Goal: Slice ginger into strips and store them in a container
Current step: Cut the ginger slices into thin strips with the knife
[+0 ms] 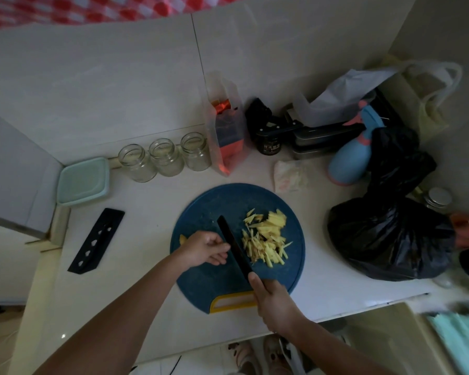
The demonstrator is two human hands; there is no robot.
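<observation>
A round blue cutting board (201,282) with a yellow handle lies on the white counter. A pile of pale yellow ginger strips (266,239) covers its right half. My right hand (274,301) grips the handle of a black knife (233,244), whose blade points away across the board, just left of the strips. My left hand (205,249) rests curled on the board against the blade's left side; whether it holds ginger is hidden. A small yellow ginger bit (183,238) peeks out behind that hand. A mint lidded container (84,182) sits at the far left.
A black knife sheath (96,240) lies left of the board. Three empty glass jars (165,158) line the back wall. A blue spray bottle (349,158), a full black rubbish bag (390,239) and other clutter crowd the right side.
</observation>
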